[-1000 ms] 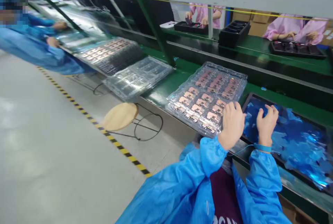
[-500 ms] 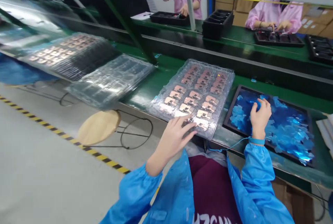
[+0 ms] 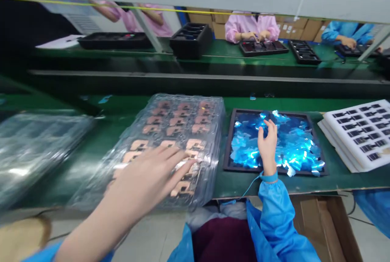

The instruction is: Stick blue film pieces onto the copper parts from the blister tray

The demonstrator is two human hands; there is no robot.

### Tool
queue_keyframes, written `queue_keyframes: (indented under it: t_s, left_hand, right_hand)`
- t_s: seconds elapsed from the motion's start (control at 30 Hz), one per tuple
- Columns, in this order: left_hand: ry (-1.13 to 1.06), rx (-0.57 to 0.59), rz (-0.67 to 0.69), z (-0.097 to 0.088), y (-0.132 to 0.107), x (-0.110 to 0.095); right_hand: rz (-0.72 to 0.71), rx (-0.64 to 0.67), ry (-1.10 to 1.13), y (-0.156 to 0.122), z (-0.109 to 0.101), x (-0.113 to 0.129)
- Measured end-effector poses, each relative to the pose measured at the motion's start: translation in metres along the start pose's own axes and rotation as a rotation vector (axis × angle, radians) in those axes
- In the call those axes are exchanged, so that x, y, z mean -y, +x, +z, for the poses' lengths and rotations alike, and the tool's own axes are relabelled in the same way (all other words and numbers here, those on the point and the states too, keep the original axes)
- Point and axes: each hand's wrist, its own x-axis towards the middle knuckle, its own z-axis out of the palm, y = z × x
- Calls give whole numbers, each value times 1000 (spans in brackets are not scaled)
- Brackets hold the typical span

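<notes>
Room: factory assembly line, with a green tabletop [image 3: 304,105] crossing the view beneath a pale grey overhead rail and cardboard boxes [image 3: 298,26] standing beyond it.

Change: the left hand [image 3: 146,185] has come across from the foil side and now lies on the plastic stack, and the view has swung round to face the line squarely.

Left hand: wide, fingers spread and slightly blurred, resting on the near part of the stack; no grip shows.

Right hand [image 3: 267,144]: narrow, fingers loosely curled over the foil; whether it pinches a piece, I cannot tell.

Main stack: clear blister trays [image 3: 195,120] on the tabletop, directly in front of the person, holding rows of copper-coloured parts [image 3: 176,122].

Right side: black tray [image 3: 227,144] heaped with shiny blue foil [image 3: 292,144], just beside the stack; a white tray [image 3: 359,132] of small dark parts lies further right.

Left side: another clear tray stack [image 3: 39,152], its contents hard to make out.

Wrist: blue strap [image 3: 269,177] around the right wrist, with a thin cord leading away.

Across the line: 2 co-workers, 1 in a pink smock [image 3: 252,28] and 1 in a blue smock [image 3: 347,30], working over black trays.
</notes>
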Motion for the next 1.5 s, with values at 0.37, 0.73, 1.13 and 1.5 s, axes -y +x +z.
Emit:
queue_keyframes:
  t_s: [0.37, 0.73, 1.13, 1.5]
  left_hand:
    - [-6, 383, 127, 267, 378, -79]
    - [-314, 419, -138, 254, 384, -67]
    - [-1025, 421, -440, 112, 121, -54]
    - [-1037, 259, -520, 132, 95, -27]
  right_hand:
    - [52, -88, -99, -16, -12, 12]
    - [129, -72, 240, -4, -18, 22]
    - [292, 252, 627, 2, -21, 54]
    - [-5, 276, 327, -3, 6, 45]
